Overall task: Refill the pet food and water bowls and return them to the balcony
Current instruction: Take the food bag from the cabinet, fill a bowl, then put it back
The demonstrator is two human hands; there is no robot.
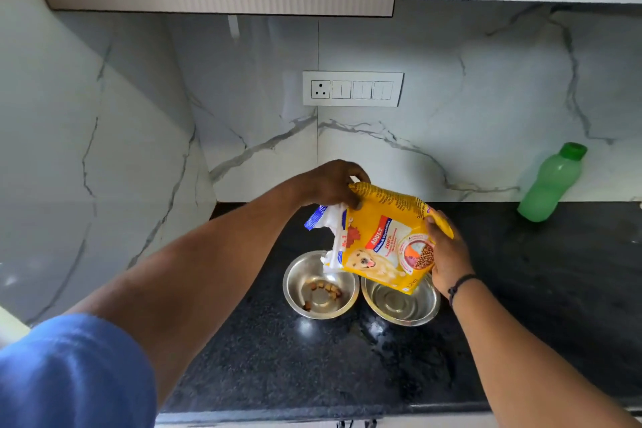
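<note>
1. Food bag (382, 240): yellow pet-food pouch, held in the air above the two bowls and tilted, with its torn white mouth pointing down and to the left. The mouth sits directly over the left bowl, which I read as the pour being aimed there.
2. Left bowl (321, 285): steel, on the bench, holding only a few brown kibble pieces around its base. Judged early in the fill; most of the bowl floor is bare.
3. Right bowl (401, 300): steel, just beside the left bowl, rims near or touching (cannot tell). It looks empty and is partly covered by the bag's lower edge. Likely meant for water.
4. Left hand (333, 184): closed on the bag's upper edge near the mouth, fingers pinching from above. This grip seems to steer the opening and set the tilt.
5. Right hand (446, 254): clasped around the bag's closed bottom end, thumb on the printed face. It carries the weight and can raise that end to speed the flow.
6. Green bottle (552, 184): capped, standing on the bench against the wall, well apart to the right. Probably the water supply, kept clear of the pour.
7. Bench (312, 375): dark speckled stone, bare in front of the bowls.
8. Risk: a steeper tilt could send kibble over the rim.
</note>
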